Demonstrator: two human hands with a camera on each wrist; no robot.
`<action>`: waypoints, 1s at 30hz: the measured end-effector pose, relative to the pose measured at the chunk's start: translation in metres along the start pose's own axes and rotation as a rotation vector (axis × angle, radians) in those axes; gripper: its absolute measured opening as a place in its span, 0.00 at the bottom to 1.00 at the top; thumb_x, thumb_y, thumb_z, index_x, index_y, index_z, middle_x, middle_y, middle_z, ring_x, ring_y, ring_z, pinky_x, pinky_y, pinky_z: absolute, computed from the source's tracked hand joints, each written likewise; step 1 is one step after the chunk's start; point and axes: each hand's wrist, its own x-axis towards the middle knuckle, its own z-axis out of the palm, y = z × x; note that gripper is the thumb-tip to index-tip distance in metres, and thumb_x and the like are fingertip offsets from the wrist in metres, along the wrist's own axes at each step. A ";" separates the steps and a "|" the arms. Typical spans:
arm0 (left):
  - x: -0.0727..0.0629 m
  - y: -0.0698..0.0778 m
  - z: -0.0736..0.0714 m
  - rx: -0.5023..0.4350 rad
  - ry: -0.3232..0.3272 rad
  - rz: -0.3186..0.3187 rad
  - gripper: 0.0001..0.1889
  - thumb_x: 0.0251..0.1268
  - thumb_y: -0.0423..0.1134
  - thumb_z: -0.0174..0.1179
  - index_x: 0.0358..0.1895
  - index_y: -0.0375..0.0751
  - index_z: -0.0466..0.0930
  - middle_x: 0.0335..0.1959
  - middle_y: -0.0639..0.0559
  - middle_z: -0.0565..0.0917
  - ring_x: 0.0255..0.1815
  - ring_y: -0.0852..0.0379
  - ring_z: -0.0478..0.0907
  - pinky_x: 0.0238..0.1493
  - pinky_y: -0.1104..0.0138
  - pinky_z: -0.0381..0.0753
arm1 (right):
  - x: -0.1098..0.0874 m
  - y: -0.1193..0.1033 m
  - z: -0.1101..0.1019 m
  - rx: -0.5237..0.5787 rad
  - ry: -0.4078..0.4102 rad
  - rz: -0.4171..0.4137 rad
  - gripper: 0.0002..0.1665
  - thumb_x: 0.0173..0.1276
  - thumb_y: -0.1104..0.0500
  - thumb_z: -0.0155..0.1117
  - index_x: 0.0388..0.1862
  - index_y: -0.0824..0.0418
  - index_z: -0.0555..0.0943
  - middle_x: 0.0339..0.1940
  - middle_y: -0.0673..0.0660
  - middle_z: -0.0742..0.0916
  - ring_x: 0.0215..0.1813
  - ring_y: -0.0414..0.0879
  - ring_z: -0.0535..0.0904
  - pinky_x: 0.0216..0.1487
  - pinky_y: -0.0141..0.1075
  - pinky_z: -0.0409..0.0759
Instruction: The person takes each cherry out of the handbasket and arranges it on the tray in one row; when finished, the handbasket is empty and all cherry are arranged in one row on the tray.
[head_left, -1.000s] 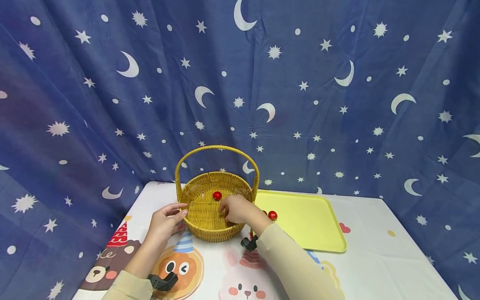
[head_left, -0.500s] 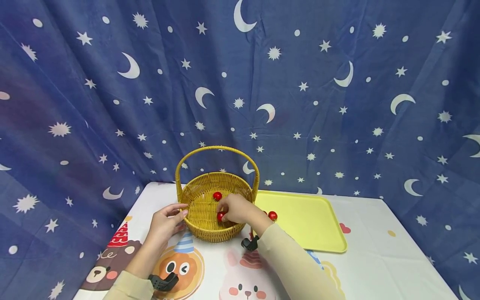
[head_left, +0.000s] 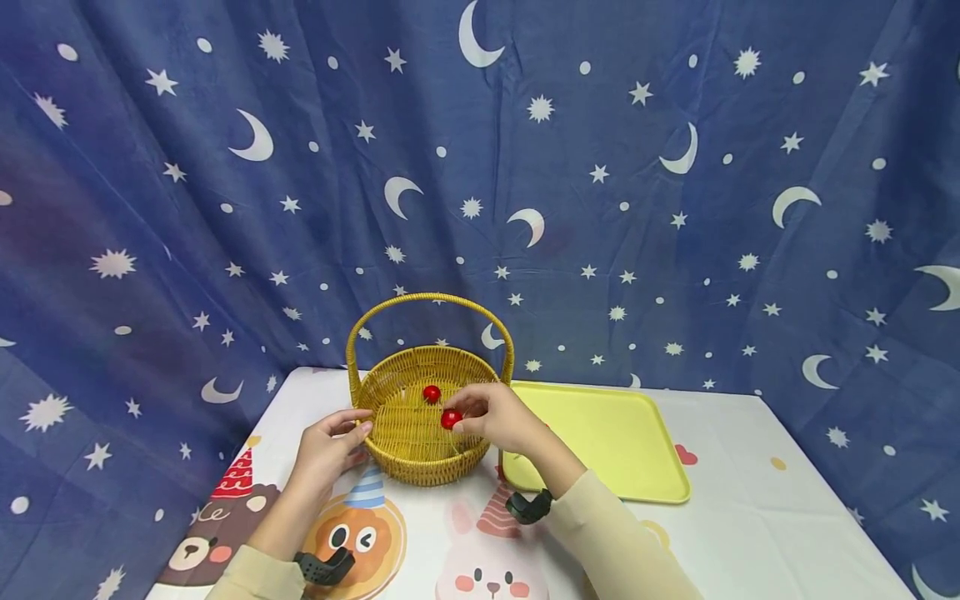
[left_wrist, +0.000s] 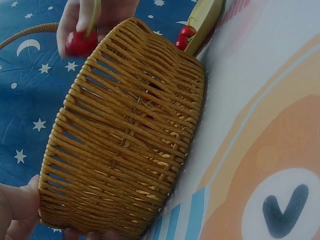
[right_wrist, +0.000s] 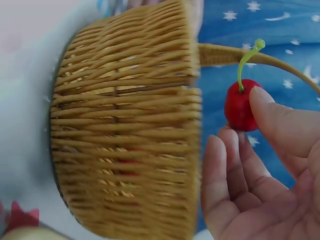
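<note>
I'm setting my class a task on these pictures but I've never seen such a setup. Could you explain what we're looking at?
There is no machine here: a person works bare-handed. The wide picture comes from a camera worn on the head, looking forward and down; each close-up comes from a camera on one wrist. On a white tablecloth with cartoon figures stand a round, golden-yellow woven basket with an arched handle and a pale-yellow rectangular tray. The left hand holds the basket's rim. Above the basket, the right hand pinches a red cherry with a green stem. Another red cherry lies in the basket, and the left-wrist view shows two more red cherries at the tray's edge. Behind hangs a blue curtain with white moons and stars.
</note>
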 end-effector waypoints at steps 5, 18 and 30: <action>0.000 0.000 0.000 0.000 0.002 -0.001 0.21 0.78 0.36 0.67 0.69 0.36 0.82 0.52 0.47 0.78 0.40 0.63 0.84 0.45 0.64 0.93 | -0.026 0.005 -0.020 0.032 0.065 0.012 0.15 0.67 0.64 0.79 0.52 0.52 0.91 0.42 0.51 0.91 0.41 0.44 0.84 0.40 0.33 0.84; 0.000 -0.001 0.000 0.012 -0.002 0.000 0.21 0.77 0.37 0.68 0.68 0.37 0.82 0.52 0.48 0.79 0.41 0.63 0.84 0.45 0.65 0.92 | -0.074 0.083 -0.069 -0.063 0.200 0.165 0.16 0.66 0.68 0.77 0.52 0.59 0.91 0.45 0.56 0.92 0.41 0.44 0.84 0.42 0.32 0.83; 0.002 -0.002 0.000 0.004 -0.004 -0.002 0.21 0.77 0.38 0.68 0.69 0.37 0.83 0.51 0.49 0.79 0.41 0.62 0.84 0.45 0.64 0.92 | -0.084 0.134 -0.078 -0.161 0.226 0.334 0.16 0.66 0.69 0.77 0.51 0.56 0.91 0.42 0.54 0.90 0.46 0.48 0.83 0.45 0.38 0.82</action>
